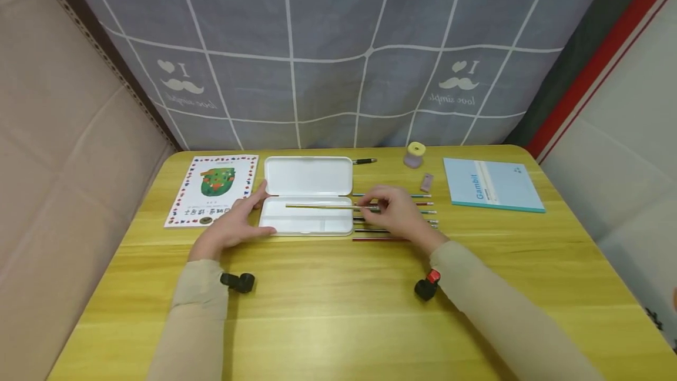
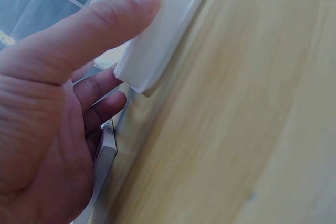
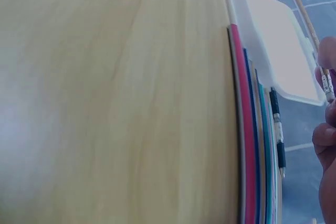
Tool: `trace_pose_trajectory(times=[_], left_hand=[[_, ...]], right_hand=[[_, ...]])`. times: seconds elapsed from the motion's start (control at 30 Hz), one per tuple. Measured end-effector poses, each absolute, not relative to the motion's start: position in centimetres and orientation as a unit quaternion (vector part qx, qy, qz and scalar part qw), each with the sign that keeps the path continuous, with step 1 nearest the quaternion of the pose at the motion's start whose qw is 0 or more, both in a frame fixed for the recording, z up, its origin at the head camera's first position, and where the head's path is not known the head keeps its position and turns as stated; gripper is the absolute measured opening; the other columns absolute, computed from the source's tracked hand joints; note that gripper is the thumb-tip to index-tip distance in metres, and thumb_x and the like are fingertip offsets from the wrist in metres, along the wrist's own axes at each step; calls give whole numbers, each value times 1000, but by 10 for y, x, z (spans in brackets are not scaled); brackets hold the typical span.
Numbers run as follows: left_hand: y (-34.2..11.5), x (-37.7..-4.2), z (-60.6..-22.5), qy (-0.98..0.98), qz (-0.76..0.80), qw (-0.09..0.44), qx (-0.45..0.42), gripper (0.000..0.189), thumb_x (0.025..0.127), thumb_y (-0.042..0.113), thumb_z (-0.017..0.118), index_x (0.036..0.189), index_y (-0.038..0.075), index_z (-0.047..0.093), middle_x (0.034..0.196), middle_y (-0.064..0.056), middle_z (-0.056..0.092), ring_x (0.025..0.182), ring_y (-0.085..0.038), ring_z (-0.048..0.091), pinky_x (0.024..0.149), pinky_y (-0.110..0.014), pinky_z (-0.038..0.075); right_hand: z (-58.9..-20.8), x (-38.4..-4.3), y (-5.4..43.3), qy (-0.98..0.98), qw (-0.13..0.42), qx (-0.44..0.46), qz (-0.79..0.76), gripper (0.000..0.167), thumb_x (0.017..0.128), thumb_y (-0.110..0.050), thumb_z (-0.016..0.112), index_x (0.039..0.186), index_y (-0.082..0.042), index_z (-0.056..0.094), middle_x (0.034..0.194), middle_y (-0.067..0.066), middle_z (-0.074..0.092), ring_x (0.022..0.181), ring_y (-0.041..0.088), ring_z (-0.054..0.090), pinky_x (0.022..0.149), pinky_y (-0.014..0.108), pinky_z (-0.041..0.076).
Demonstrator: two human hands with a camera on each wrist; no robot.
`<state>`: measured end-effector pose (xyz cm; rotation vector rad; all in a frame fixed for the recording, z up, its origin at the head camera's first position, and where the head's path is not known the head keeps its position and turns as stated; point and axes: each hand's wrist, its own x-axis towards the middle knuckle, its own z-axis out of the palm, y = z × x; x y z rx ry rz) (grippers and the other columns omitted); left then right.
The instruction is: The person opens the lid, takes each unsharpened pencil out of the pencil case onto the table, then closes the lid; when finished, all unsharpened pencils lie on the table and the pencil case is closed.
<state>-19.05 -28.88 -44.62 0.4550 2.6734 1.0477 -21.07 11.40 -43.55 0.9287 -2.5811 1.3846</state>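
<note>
A white pencil case [image 1: 307, 225] lies unfolded, its lid [image 1: 308, 175] laid back toward the curtain. My left hand [image 1: 235, 225] rests at the case's left end. In the left wrist view its thumb [image 2: 121, 19] stretches straight over the near corner, the other fingers partly hidden. Above the case's tray, my right hand [image 1: 399, 210] pinches a gold-coloured pencil [image 1: 317, 206] near its eraser end, the shaft pointing left. Beneath and beside that hand several pencils lie in a row, among them a red pencil [image 3: 244, 108]; the hand covers part of them.
A black pen [image 1: 365, 161] lies by the lid's right side. Behind the right hand are a yellow-topped small container [image 1: 415, 154] and an eraser [image 1: 426, 182]. A light blue notebook [image 1: 492, 184] lies at right, a picture booklet [image 1: 211, 190] at left. A grey curtain [image 1: 328, 87] hangs behind the table.
</note>
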Motion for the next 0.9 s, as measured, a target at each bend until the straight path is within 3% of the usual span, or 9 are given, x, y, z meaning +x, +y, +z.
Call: trace_pose_trajectory(times=[0.2,0.43,0.53,0.67,0.9], left_hand=[[-287,-191,-445,913,358,119,156,117,88,40,85,170,20,3,162,-7,44,139,-35,40,118,-62,28],[-287,-190,-444,915,354,125,147,118,88,39,85,170,22,1,162,-10,42,139,-37,39,118,-63,29],[-287,-190,-444,915,355,127,145,118,88,40,85,170,23,0,161,-14,41,139,-37,39,117,-64,28],[-288,-190,-445,915,354,126,143,118,88,41,85,170,24,0,158,-16,42,138,-37,39,117,-64,29],[-288,-190,-446,915,355,124,145,118,89,40,84,170,24,1,159,-13,41,139,-37,39,117,-63,29]], right_hand=[[-435,-202,138,-818,36,280,501,14,91,-2,79,99,-13,83,89,0,71,60,16,45,56,25,37],[-431,-190,159,-818,25,253,516,12,90,5,77,99,-2,81,88,10,70,60,18,43,55,25,36],[-420,-180,166,-820,25,253,513,11,90,8,75,97,2,80,80,13,65,58,17,42,53,25,36],[-409,-167,177,-814,37,269,513,10,87,12,76,95,5,79,72,12,59,56,16,42,51,25,37],[-415,-158,200,-812,69,310,490,17,81,20,76,90,5,78,76,10,64,55,14,42,49,24,36]])
